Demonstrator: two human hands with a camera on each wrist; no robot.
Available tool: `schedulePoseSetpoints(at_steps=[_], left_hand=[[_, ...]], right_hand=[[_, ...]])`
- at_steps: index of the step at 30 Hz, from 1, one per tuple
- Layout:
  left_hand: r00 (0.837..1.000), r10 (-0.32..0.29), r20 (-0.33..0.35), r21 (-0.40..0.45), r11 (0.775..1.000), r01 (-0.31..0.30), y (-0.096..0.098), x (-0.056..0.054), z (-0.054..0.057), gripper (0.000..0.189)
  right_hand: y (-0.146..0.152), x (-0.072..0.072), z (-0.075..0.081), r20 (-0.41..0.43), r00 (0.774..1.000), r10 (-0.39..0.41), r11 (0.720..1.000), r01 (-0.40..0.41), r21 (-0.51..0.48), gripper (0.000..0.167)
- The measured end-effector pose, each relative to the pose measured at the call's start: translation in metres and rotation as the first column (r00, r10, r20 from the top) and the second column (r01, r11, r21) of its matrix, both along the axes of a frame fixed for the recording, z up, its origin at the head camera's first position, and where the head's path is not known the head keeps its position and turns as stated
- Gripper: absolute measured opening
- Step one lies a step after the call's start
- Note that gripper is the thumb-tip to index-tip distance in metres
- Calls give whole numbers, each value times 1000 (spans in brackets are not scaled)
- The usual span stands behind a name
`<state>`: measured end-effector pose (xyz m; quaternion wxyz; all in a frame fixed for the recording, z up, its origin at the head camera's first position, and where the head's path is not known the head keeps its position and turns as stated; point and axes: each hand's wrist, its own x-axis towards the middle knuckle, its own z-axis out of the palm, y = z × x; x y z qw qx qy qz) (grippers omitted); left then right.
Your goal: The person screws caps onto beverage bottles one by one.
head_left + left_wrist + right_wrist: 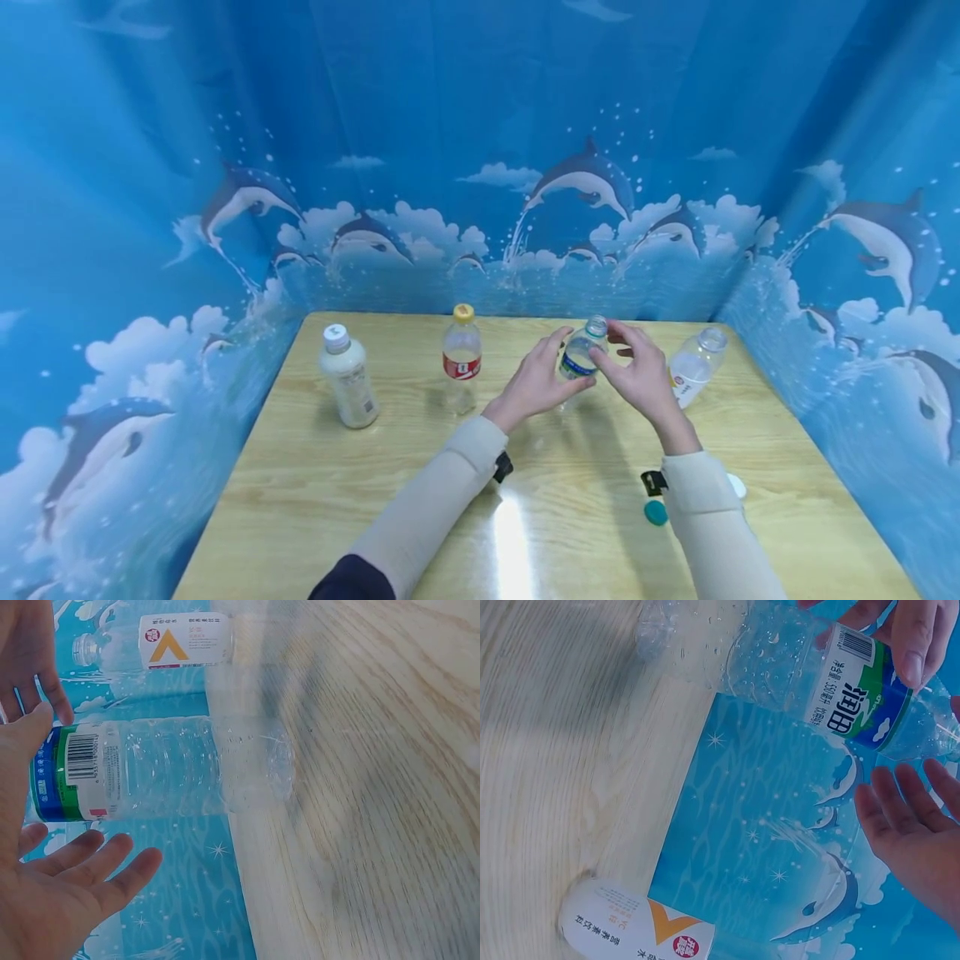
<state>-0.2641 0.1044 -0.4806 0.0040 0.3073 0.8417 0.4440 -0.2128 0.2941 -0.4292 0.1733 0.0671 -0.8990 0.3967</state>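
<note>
An uncapped clear water bottle (577, 360) with a blue-green label stands upright on the wooden table. My left hand (542, 377) is around its left side, thumb in front and relaxed fingers spread behind; in the left wrist view those fingers (120, 864) sit apart from the plastic. On the other side, my right hand (637, 367) is near the neck with loosely bent fingers. The right wrist view shows the right fingers (904, 799) apart from the labelled bottle (847, 686). Whether either thumb touches the bottle is hard to tell.
Behind my right hand stands an uncapped clear bottle (693, 367) with a white label. A yellow-capped bottle (462, 362) and a white bottle (349, 383) stand to the left. A teal cap (656, 512) and a partly hidden white cap (738, 486) lie by the right forearm.
</note>
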Motion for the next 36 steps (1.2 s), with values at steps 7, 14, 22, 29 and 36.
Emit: schedulePoseSetpoints(at_steps=[7,14,22,29,36], left_hand=[[1000,-27,-14,-8,1000,27,2,-1,1,93],[999,-17,-46,-25,1000,15,1,1,2,91],[997,-10,-77,-37,999,7,0,3,-2,87],[995,-12,-101,-55,998,7,-5,9,-2,84],[990,-11,-143,-80,997,-1,-14,21,-2,83]], right_hand=[[-2,-1,-2,-1,1000,-1,1000,1,15,56],[-2,0,-1,-4,1000,4,1000,-4,29,55],[-4,3,-2,-17,1000,20,1000,-19,23,55],[-6,9,-4,9,999,46,999,-46,3,54],[-13,20,-4,-10,999,50,999,-50,5,52]])
